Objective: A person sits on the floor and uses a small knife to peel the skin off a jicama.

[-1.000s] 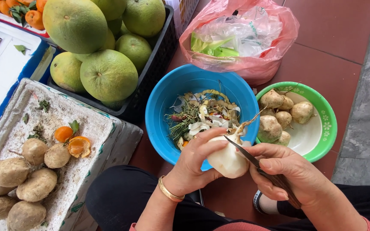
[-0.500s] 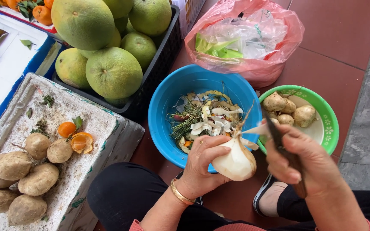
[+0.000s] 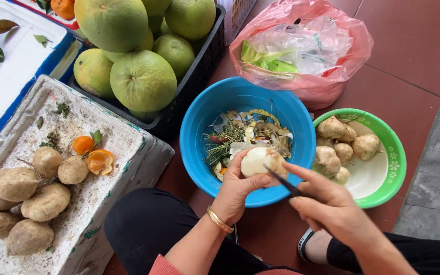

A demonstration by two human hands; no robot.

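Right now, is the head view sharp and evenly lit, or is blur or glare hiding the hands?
Head view: soft, even daylight, no harsh shadows; left hand, peeled root and knife are sharp; right hand slightly soft; mild sheen on pink bag; slight wide-angle bending at edges.

We saw a black crate [image 3: 192, 89] of green pomelos [image 3: 142, 80] at the top. Beside it lay a pink bag [image 3: 327, 84] holding clear plastic. On the left a foam box [image 3: 118, 140] carried unpeeled tubers [image 3: 47, 201], a small orange [image 3: 83, 144] and orange peel [image 3: 100, 161]. A white tray [image 3: 14, 66] with leaves [image 3: 2, 25] sat in the top-left corner. The floor [image 3: 413, 46] was red tile.
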